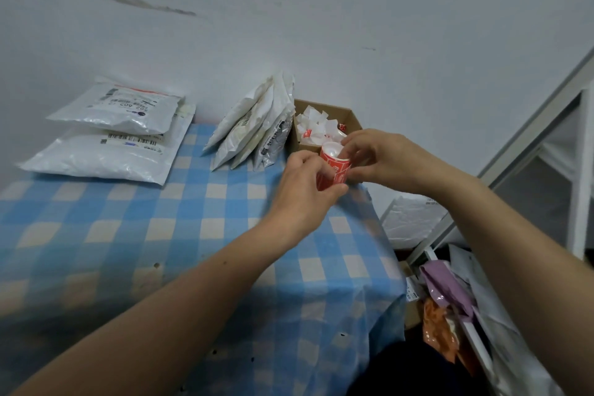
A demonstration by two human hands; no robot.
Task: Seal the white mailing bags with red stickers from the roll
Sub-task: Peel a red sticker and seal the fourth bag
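The roll of red stickers (334, 167) is held just above the far right corner of the desk (160, 235), at about one o'clock from the middle of the view and directly in front of a cardboard box (352, 117). The left hand (302, 190) grips it from the seven o'clock side, fingers curled round its body. The right hand (382, 157) comes in from three o'clock, thumb and fingertips pinching at the roll's upper edge, apparently working a sticker loose. To do this well, I judge the left hand should hold the roll steady without squashing it, and the right should lift one corner and peel slowly along the backing, so the sticker comes away flat with its glue barely touched. A sheaf of white mailing bags (257, 128) leans on the wall near the roll at ten o'clock; two stacked bags (109, 138) lie well apart at nine o'clock. White backing scraps (313, 125) fill the box.
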